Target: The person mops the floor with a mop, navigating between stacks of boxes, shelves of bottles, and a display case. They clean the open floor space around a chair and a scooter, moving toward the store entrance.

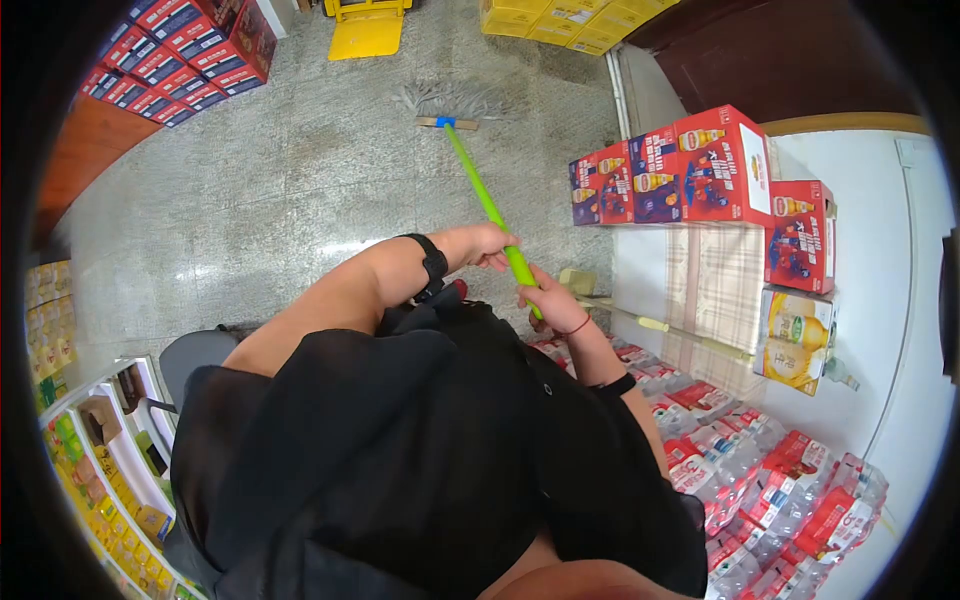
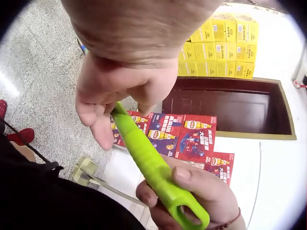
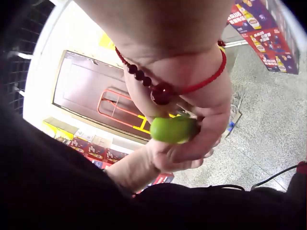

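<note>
We note the left hand (image 1: 488,245) with its fingers curled round the upper shaft of a long-handled mop with a bright green plastic handle (image 1: 474,180); a black watch (image 1: 433,264) sits on that wrist. We see the right hand (image 1: 550,298), below a red beaded bracelet (image 3: 162,93), gripping the same mop near its butt, thumb along the handle, which ends in a loop. The mop slants forward from the hands; its grey string head (image 1: 450,98), behind a blue clamp (image 1: 445,122), lies spread on the grey speckled floor (image 1: 250,250). Just right of the mop's butt we record a pale yellow-green block on a thin pole (image 2: 85,171). Farther right of the mop stand red and navy printed drink cartons (image 1: 690,165); behind them, right of the mop, are shrink-wrapped clear bottles with red labels (image 1: 740,470). Beyond the mop head, to its right, we log stacked yellow cartons (image 1: 570,20); beyond it to the left, a yellow metal plate (image 1: 365,38) and, farther left, stacked red and dark-blue cartons (image 1: 190,50).
</note>
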